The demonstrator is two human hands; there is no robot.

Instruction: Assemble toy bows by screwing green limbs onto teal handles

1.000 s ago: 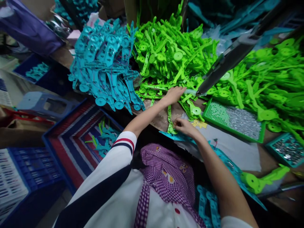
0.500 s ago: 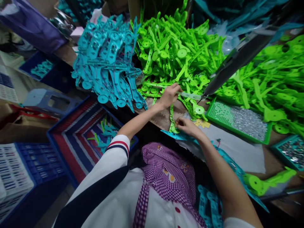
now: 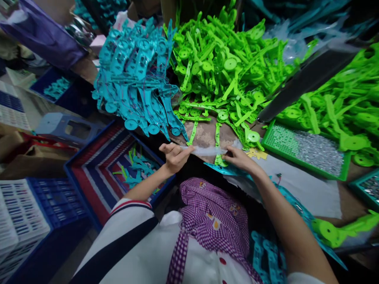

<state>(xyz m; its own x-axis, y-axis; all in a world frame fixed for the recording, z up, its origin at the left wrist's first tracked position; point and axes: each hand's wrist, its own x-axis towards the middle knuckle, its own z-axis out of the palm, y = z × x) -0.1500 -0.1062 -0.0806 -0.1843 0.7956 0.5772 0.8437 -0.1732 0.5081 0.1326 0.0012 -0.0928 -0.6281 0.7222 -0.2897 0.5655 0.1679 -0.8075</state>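
Your left hand (image 3: 174,154) pinches a clear plastic strip (image 3: 207,150); your right hand (image 3: 240,159) pins the green plastic part (image 3: 218,146) at centre frame. Next, keep the strip taut.

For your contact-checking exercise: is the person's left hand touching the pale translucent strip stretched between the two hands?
Touching. In the head view the left hand pinches one end of the pale strip between thumb and fingers, with no gap visible.

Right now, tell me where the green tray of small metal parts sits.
In the head view, the green tray sits on the right of the worktable, just below the green plastic parts pile and right of the right hand.
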